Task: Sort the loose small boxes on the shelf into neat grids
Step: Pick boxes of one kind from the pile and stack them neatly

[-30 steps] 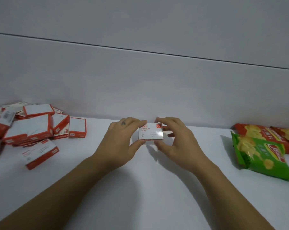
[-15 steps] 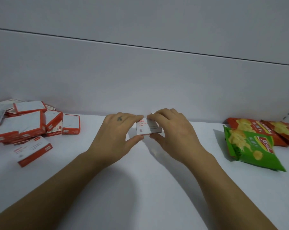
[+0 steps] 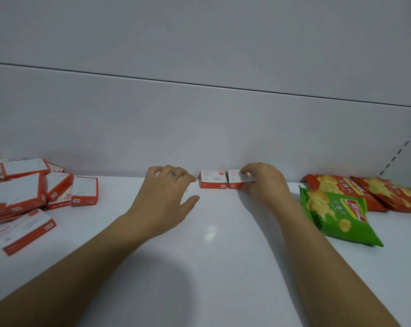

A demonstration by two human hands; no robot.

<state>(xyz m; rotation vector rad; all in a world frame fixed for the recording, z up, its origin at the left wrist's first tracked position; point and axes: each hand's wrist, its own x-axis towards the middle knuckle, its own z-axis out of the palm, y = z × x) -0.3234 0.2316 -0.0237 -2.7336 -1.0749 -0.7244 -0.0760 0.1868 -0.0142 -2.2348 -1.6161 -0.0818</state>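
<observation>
Two bare forearms are stretched across a white shelf (image 3: 211, 267). At the near left a lone red-and-white box (image 3: 25, 230) is seen lying askew, and at the right a green chip bag (image 3: 336, 213) is laid flat. Farther in, the left hand (image 3: 166, 197) is held over the shelf, its fingers loosely curled around nothing, just beside the left box (image 3: 212, 180). The right box (image 3: 237, 180), set next to it against the back wall (image 3: 199, 126), is pinched by the right hand (image 3: 263, 182). A loose pile of boxes (image 3: 27, 192) is heaped at far left, red chip bags (image 3: 365, 190) at far right.
</observation>
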